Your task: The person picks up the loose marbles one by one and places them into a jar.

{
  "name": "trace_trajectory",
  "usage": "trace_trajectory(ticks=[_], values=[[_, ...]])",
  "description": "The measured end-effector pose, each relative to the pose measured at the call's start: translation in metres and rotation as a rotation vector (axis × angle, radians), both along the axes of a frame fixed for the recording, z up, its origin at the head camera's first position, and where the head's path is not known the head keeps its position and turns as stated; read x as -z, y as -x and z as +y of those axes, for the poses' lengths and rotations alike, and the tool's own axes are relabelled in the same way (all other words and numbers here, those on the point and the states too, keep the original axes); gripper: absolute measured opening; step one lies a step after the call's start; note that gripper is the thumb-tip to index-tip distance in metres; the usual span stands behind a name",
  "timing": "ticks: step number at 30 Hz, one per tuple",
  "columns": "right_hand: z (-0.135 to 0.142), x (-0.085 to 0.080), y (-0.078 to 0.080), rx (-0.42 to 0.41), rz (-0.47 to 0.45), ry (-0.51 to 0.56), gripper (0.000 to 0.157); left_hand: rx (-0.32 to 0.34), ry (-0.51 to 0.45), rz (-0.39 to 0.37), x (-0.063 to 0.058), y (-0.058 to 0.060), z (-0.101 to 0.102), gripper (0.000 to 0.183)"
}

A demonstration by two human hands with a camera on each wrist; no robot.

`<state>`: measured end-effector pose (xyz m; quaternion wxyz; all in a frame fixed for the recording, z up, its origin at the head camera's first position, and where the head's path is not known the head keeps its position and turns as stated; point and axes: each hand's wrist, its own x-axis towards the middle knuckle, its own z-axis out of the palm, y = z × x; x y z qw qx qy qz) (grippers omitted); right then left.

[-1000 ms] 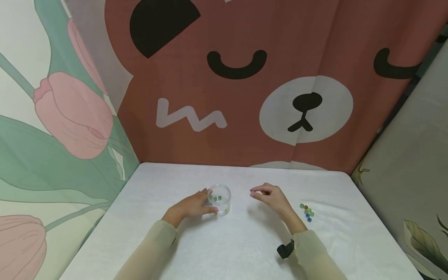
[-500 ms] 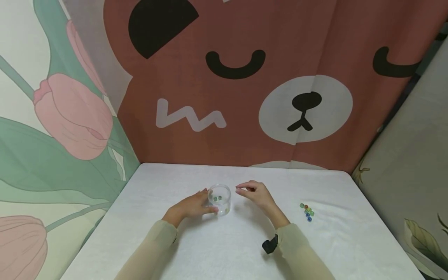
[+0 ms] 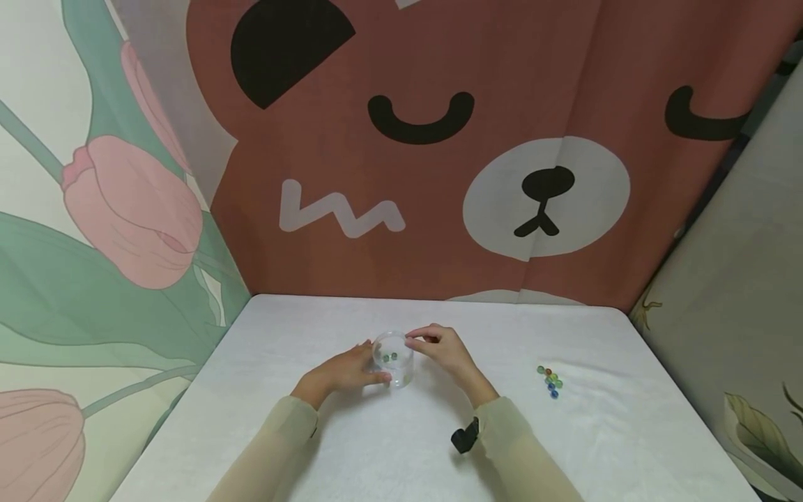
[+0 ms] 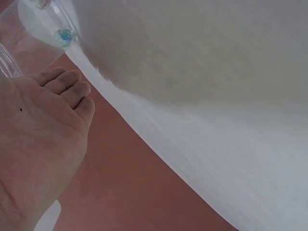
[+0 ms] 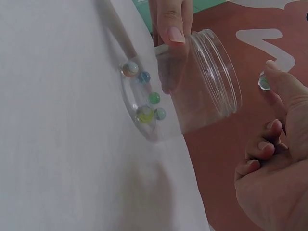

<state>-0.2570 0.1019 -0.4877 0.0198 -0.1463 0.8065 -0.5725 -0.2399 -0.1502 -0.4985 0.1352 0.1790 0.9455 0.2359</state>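
Marble (image 5: 263, 83) near jar (image 5: 195, 102).
Left hand (image 3: 341, 371) grips the jar, upright on the desk (image 3: 389, 446); right hand (image 3: 444, 351) pinches the marble, apart from the rim (image 5: 237, 82). I'd steady the jar and centre the marble above it before letting go.

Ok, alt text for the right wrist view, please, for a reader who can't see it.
A right hand pinches a translucent marble near an open, clear jar holding several coloured marbles at its base. A left hand grips the jar on a white surface.
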Motion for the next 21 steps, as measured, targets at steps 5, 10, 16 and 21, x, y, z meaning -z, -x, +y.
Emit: trace_trajectory(ticks=[5,10,16,21], values=[[-0.008,0.003,0.001,-0.002,0.004,0.013,0.020,0.015,-0.017,0.006,0.000,0.000,0.000,0.094],[-0.015,0.008,0.002,-0.006,0.013,0.008,0.019,0.020,-0.025,0.002,0.000,-0.001,0.000,0.095],[-0.021,0.010,0.002,-0.029,0.031,-0.002,0.021,0.028,-0.034,0.011,0.000,-0.001,0.000,0.094],[-0.022,0.010,0.001,-0.036,0.027,-0.008,0.025,0.018,-0.032,-0.001,-0.001,-0.002,0.000,0.095]])
